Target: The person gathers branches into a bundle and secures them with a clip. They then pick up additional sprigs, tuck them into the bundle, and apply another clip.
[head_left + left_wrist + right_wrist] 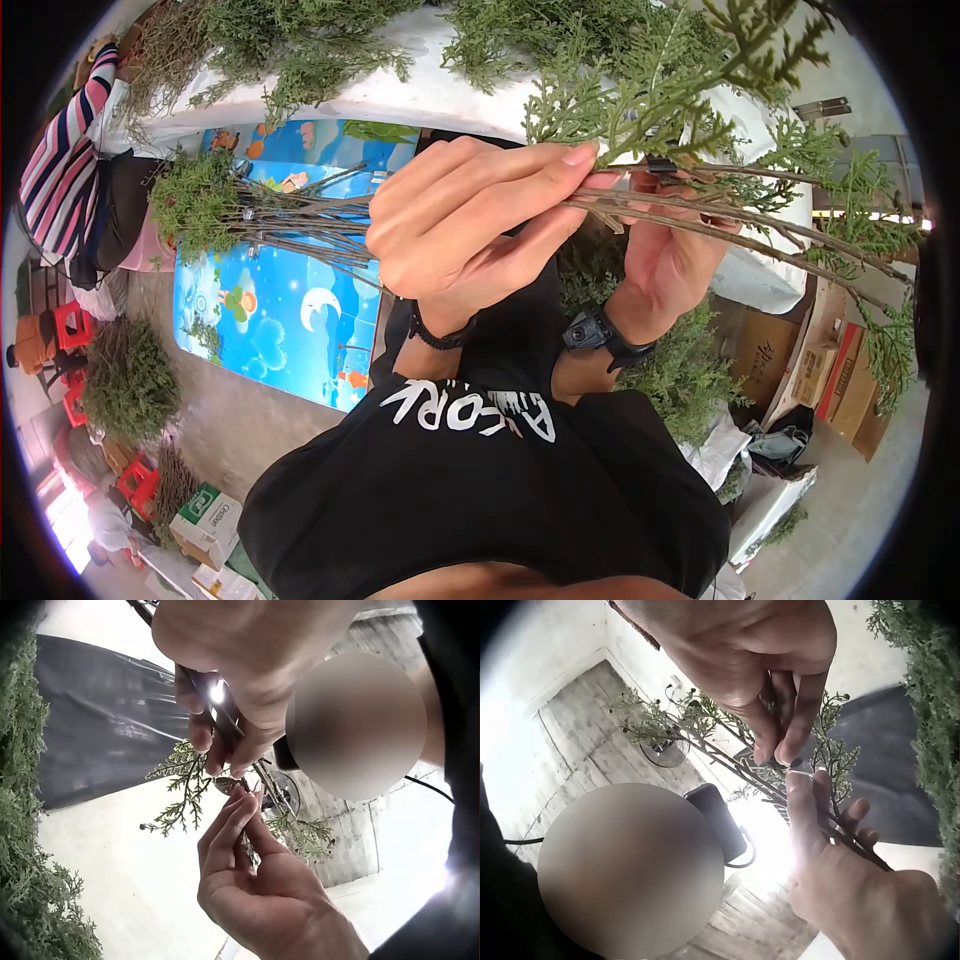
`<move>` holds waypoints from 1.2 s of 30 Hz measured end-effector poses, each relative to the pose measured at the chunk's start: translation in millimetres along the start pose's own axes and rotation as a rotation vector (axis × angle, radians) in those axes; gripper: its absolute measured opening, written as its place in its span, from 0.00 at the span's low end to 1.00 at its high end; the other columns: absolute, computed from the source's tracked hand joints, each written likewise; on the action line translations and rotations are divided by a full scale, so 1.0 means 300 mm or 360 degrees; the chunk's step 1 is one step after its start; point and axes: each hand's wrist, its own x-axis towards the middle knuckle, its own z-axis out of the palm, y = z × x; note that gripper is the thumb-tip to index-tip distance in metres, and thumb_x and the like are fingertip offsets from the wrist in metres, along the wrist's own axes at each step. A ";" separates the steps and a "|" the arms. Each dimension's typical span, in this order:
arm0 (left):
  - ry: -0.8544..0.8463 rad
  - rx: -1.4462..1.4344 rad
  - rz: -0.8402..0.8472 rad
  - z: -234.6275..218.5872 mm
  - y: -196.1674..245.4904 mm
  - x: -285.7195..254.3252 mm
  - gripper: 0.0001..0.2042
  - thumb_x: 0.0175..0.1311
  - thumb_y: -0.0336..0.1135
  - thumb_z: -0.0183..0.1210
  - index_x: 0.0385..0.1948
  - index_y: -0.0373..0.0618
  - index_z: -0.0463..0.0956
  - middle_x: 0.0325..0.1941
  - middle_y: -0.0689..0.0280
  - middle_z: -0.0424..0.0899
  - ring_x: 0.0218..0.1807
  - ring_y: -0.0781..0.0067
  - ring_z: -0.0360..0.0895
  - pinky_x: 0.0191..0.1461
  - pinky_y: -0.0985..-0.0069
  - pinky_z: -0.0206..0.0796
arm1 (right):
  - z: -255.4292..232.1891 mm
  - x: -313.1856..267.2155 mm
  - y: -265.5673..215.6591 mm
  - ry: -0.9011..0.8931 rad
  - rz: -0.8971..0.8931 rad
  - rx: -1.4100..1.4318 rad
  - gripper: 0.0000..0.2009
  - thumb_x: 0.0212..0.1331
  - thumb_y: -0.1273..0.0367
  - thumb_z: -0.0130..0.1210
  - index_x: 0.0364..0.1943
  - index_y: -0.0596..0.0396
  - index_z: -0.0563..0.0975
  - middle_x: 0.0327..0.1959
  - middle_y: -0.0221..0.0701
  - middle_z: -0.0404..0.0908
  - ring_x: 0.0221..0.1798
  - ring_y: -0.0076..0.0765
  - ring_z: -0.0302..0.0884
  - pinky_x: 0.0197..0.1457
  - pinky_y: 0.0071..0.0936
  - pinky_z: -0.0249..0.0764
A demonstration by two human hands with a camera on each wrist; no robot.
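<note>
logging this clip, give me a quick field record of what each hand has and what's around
left hand: left hand grips the bundle of sprigs at the stems
right hand: right hand holds the same stems from below
foliage: green sprig tips fan out past the hands
below: cartoon mat
nearby: white sack heaped with greenery, cardboard boxes

A foliage-sorting workshop: cut greenery heaps (300,45) are lying beyond the fingers, cardboard boxes (840,375) standing on concrete floor (250,430) below.

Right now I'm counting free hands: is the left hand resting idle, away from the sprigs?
No, the left hand grips the bundle of sprigs by its stems.
</note>
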 end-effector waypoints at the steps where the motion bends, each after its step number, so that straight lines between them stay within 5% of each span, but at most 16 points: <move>1: 0.0006 -0.0007 -0.0003 0.000 0.000 -0.001 0.15 0.33 0.22 0.68 0.30 0.36 0.83 0.31 0.59 0.87 0.25 0.71 0.82 0.25 0.84 0.65 | -0.009 -0.004 0.000 -0.0008 0.0005 0.0021 0.12 0.52 0.82 0.56 0.42 0.63 0.76 0.40 0.40 0.81 0.43 0.42 0.79 0.52 0.44 0.74; 9: 0.0011 -0.0011 -0.0017 0.002 -0.005 -0.005 0.14 0.33 0.23 0.69 0.29 0.36 0.83 0.30 0.60 0.87 0.21 0.73 0.79 0.24 0.84 0.63 | 0.039 0.020 -0.006 0.0268 -0.0031 -0.0100 0.05 0.44 0.84 0.58 0.28 0.72 0.81 0.31 0.46 0.82 0.34 0.43 0.81 0.38 0.36 0.81; 16: -0.0191 0.0066 -0.0024 -0.019 0.011 0.011 0.16 0.31 0.16 0.66 0.29 0.31 0.82 0.29 0.52 0.86 0.25 0.69 0.82 0.26 0.84 0.64 | 0.014 0.004 -0.036 0.0122 -0.0009 -0.0316 0.10 0.51 0.85 0.55 0.39 0.69 0.76 0.35 0.45 0.82 0.36 0.47 0.82 0.46 0.45 0.79; 22: -0.0158 0.0035 -0.0010 -0.011 0.007 0.005 0.15 0.31 0.16 0.67 0.29 0.31 0.82 0.29 0.52 0.86 0.22 0.69 0.81 0.24 0.84 0.63 | 0.029 0.006 -0.027 0.0190 -0.0021 -0.0366 0.09 0.52 0.84 0.55 0.39 0.68 0.78 0.37 0.46 0.82 0.36 0.46 0.82 0.42 0.38 0.82; 26: -0.0142 0.0065 -0.0029 -0.014 0.010 0.003 0.16 0.29 0.16 0.68 0.28 0.31 0.82 0.28 0.52 0.86 0.21 0.69 0.80 0.24 0.84 0.63 | 0.081 0.024 -0.025 0.0397 0.0032 -0.0408 0.03 0.49 0.83 0.57 0.28 0.71 0.80 0.31 0.45 0.82 0.32 0.40 0.82 0.34 0.31 0.82; 36: -0.0179 0.0046 -0.0022 -0.026 0.010 0.005 0.16 0.29 0.16 0.67 0.29 0.30 0.82 0.28 0.52 0.85 0.20 0.69 0.79 0.23 0.84 0.63 | 0.062 0.012 -0.002 0.0289 0.0009 -0.0354 0.09 0.51 0.84 0.57 0.37 0.66 0.77 0.34 0.42 0.82 0.32 0.40 0.82 0.36 0.30 0.82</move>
